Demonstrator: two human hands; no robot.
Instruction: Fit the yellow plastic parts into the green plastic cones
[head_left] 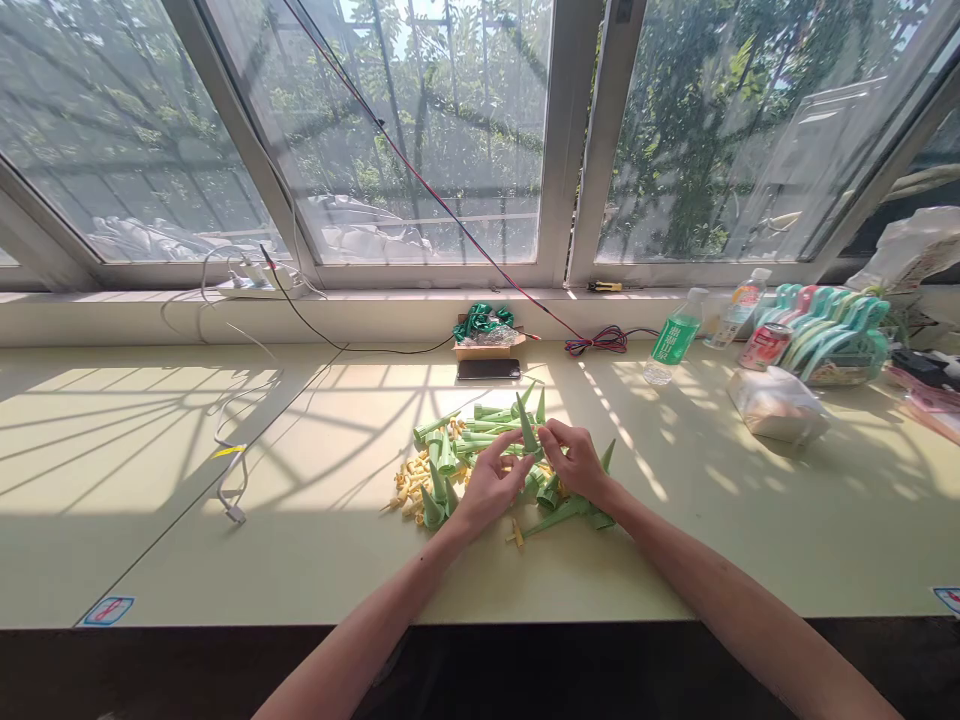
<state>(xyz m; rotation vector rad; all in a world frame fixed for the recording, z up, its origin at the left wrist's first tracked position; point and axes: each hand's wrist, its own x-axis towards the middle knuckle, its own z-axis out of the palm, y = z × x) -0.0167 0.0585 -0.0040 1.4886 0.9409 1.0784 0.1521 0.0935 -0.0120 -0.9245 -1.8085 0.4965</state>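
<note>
Near its base, a green cone (526, 425) tipped toward eleven o'clock is grasped by the left hand's (489, 488) fingers, while the right hand's (576, 462) fingertips are bunched just beside it, their hold impossible to tell. Below and around, green tubes (447, 456) and, at nine o'clock, yellow pieces (409, 487) are heaped on a pale, sunlit table (330, 560). A phone (488, 370) is laid at eleven, a green-labelled bottle (676, 338) is stood at two, and the room is lit through windows (420, 120) at twelve.
</note>
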